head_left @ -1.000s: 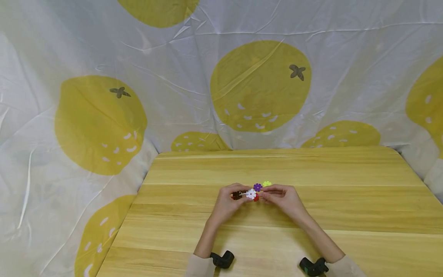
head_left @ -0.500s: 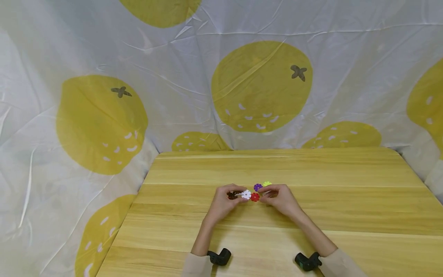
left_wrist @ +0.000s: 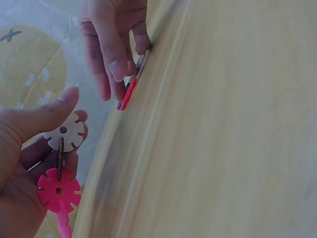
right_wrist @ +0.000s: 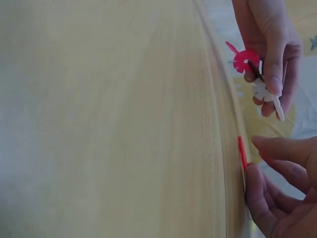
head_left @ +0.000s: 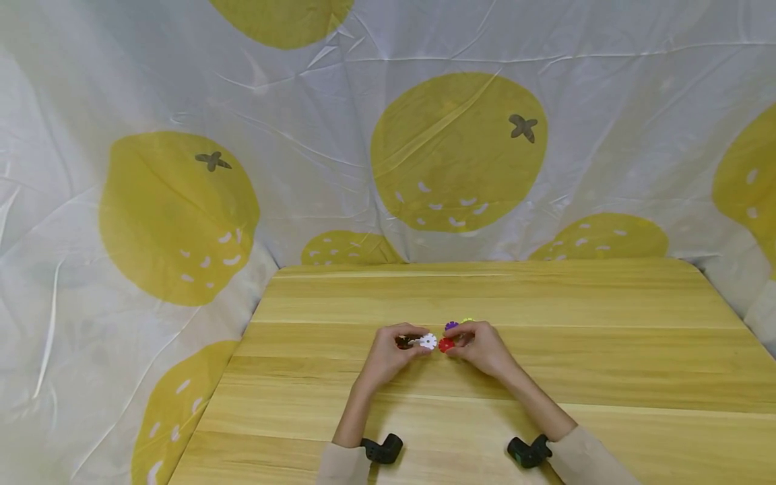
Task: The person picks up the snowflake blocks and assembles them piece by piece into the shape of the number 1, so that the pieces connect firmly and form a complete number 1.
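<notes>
In the head view my left hand (head_left: 386, 355) pinches a small chain of notched plastic discs between thumb and fingers. The chain's white disc (left_wrist: 67, 131) joins a dark brown disc (left_wrist: 60, 158) seen edge-on, and below it a pink disc (left_wrist: 59, 188). Another pink piece (left_wrist: 64, 223) hangs under that one. My right hand (head_left: 487, 350) reaches low over the table, its fingertips right at a red notched disc (head_left: 446, 345). A gap shows between its thumb and fingers in the right wrist view. Partly hidden behind this hand are a purple disc (head_left: 451, 326) and a yellow-green disc (head_left: 469, 320).
The wooden table (head_left: 303, 404) runs back to a hanging white cloth (head_left: 315, 168) printed with yellow fruit. Black wrist cameras (head_left: 384, 449) sit on both forearms, by the sleeves.
My left hand has drawn slightly left with the chain, so the white disc stands apart from the red one. My right hand has shifted left to the red disc, covering more of the yellow-green one.
</notes>
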`<action>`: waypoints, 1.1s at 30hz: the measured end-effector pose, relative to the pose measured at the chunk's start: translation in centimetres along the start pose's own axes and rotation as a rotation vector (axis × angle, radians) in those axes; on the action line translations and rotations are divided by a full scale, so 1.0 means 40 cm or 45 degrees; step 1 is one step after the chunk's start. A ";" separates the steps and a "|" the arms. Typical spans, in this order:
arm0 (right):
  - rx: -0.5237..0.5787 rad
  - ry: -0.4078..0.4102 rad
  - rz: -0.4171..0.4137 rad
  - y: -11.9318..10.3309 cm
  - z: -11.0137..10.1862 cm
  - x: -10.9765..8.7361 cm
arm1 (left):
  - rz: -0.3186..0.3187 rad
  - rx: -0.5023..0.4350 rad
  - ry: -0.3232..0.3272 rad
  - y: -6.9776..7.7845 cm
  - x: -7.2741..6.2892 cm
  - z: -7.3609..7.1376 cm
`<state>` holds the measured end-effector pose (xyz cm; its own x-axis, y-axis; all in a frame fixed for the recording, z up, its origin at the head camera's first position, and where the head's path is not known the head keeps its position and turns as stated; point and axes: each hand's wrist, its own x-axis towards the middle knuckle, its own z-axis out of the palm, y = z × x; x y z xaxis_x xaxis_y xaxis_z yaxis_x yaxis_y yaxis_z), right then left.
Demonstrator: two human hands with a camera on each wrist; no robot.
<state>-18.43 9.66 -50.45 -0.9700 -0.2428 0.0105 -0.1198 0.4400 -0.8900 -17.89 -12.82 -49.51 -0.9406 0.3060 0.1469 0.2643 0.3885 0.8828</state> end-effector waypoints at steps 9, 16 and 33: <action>-0.112 -0.010 -0.026 0.002 0.008 0.007 | -0.015 0.007 -0.015 0.000 0.000 -0.003; -0.190 -0.023 -0.046 0.001 0.004 0.004 | -0.013 0.011 -0.024 -0.002 0.000 -0.002; 0.222 -0.022 -0.016 0.012 -0.026 -0.033 | 0.017 0.024 -0.092 0.012 -0.006 0.003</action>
<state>-17.44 11.09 -50.41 -0.9647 -0.2630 0.0159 -0.0922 0.2805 -0.9554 -17.50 -12.59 -49.18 -0.9194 0.3728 0.1254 0.2812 0.4001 0.8723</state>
